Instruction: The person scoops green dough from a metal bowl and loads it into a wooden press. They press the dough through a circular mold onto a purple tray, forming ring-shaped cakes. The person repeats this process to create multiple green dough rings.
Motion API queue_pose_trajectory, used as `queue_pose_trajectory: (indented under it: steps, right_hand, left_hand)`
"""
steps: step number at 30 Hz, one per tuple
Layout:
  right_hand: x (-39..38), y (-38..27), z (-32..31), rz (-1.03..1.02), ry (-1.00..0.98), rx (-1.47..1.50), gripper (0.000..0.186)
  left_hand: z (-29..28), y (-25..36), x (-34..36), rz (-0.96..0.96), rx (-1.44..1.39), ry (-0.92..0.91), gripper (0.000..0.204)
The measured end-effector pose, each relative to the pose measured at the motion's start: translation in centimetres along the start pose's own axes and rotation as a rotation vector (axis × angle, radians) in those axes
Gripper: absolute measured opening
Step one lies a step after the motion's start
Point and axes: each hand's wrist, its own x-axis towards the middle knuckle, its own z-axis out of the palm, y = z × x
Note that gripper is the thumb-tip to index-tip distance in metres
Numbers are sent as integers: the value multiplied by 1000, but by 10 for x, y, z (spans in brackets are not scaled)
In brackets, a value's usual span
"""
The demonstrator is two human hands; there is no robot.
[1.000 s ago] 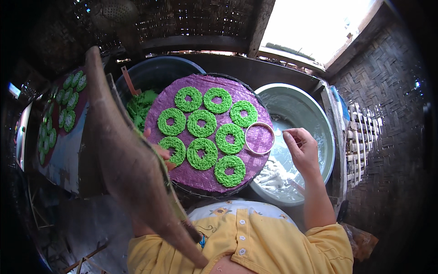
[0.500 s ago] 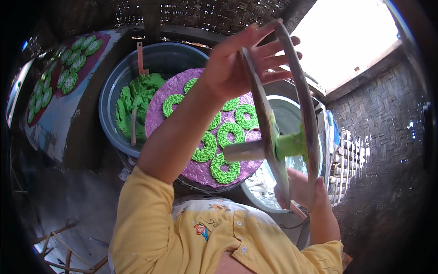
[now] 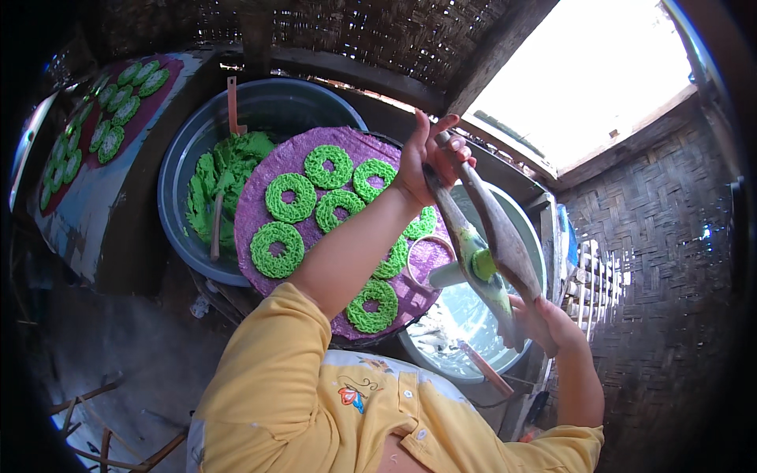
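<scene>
While the left hand [image 3: 430, 162] gripped the top of a wooden press [image 3: 493, 236] and the right hand [image 3: 544, 323] its lower end, head view showed it raised over the purple tray [image 3: 260, 217] w/ green dough rings [image 3: 290, 197]. Risk: tilted press could drip onto finished rings.

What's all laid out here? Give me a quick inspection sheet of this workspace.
Surface: round purple tray bearing green noodle rings.
Job's things: wooden press, green dough at its middle, held above the tray.
Clutter: blue basin of green dough; pale basin; second tray of rings far left.
Grippers: left hand grips the press's upper end; right hand its lower end.
Cables: nothing seen.
Surroundings: woven bamboo walls, bright opening above.
</scene>
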Motion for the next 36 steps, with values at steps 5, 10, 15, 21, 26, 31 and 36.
queue_pose_trajectory:
  steps: [5, 10, 15, 21, 26, 31, 36]
  right_hand:
    - [19, -1, 16, -59, 9, -78, 60]
    - [41, -16, 23, -143, 107, -242, 52]
    - [31, -29, 27, -123, 307, -309, 41]
    - [5, -21, 30, -60, 364, -324, 37]
    - [9, -3, 44, -81, 296, -229, 32]
    - [26, -4, 69, -182, 237, -223, 32]
    - [11, -4, 87, -437, 246, -221, 52]
  left_hand:
    - [-2, 27, -11, 26, 66, 1, 58]
    - [2, 50, 0, 74, 162, 58, 55]
    - [0, 36, 8, 92, 133, 153, 51]
    - [-8, 10, -9, 37, 78, 272, 54]
    - [-1, 22, -24, -8, 87, 276, 54]
    - [48, 54, -15, 43, 295, 322, 69]
    - [129, 94, -23, 97, 752, 454, 79]
